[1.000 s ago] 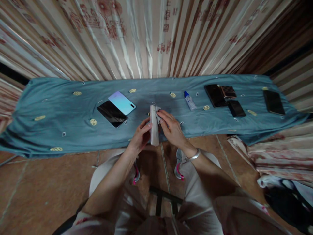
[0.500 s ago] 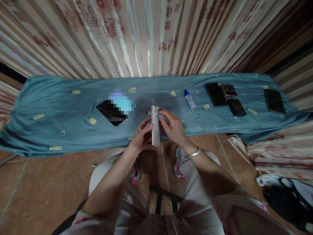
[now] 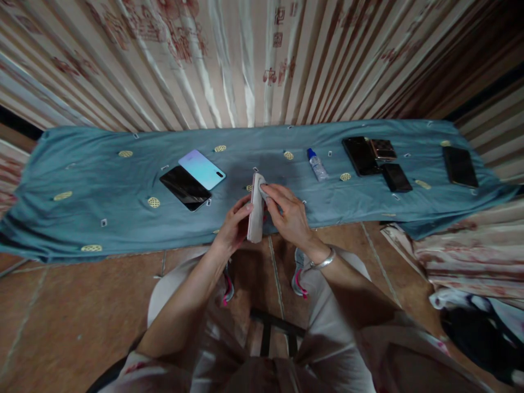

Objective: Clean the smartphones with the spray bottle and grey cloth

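Hands meet at the centre of the head view, just over the near edge of the table (image 3: 102,218), which is draped in a blue cloth. My left hand (image 3: 234,226) is clamped around a pale phone (image 3: 256,215), gripping it on edge so that its long side runs from 6 toward 12 o'clock. My right hand (image 3: 289,215) presses a small wipe (image 3: 263,188) against the phone's far end with the fingertips, so the two hands come together on the phone from either side. A bracelet (image 3: 323,262) sits on my right wrist.

At 10 o'clock from the hands, two more phones lie flat on the cloth: a black phone (image 3: 185,187) and, touching its far side, a light blue phone (image 3: 201,169). At 1 o'clock lies a small bottle (image 3: 317,166) with a blue cap. Further toward 2 o'clock, a cluster of dark phones (image 3: 374,158) lies close together, and a lone dark phone (image 3: 460,166) lies well apart near the cloth's right end. Behind the table hangs a striped curtain (image 3: 245,60).
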`<state>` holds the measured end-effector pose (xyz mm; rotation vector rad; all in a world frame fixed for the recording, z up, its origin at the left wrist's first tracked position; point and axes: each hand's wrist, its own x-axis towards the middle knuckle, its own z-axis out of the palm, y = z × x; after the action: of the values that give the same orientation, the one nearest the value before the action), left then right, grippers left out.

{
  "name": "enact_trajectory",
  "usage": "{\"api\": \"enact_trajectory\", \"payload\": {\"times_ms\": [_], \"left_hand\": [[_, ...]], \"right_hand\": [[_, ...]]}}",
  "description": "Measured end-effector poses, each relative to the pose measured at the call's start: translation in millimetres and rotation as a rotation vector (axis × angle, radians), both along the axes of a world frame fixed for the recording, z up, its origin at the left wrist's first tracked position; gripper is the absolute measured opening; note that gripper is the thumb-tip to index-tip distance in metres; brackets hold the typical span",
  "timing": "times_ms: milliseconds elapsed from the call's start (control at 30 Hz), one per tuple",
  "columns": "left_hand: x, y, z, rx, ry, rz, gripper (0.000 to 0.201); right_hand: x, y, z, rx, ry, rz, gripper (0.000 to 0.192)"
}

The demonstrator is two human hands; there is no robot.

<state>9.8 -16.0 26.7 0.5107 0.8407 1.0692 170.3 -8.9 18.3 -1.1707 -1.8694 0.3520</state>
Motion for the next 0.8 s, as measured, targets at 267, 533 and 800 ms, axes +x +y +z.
{"api": "enact_trajectory", "payload": {"times_ms": [267,533,800], "left_hand": [[0,0,-2.1,-0.011,0.003,-0.002,0.058],[-1,2,-6.3,-0.003,0.033,0.004,0.058],[2,-4,-9.9,-0.028,0.063,-0.054,0.075]], "right_hand": [[2,3,1.5,0.011,-0.005,0.02,0.037],[-5,-6,6.4,0.134,-0.023,0.068,0.046],[9,9,5.9,0.072,0.028,0.032,0.044]]}}
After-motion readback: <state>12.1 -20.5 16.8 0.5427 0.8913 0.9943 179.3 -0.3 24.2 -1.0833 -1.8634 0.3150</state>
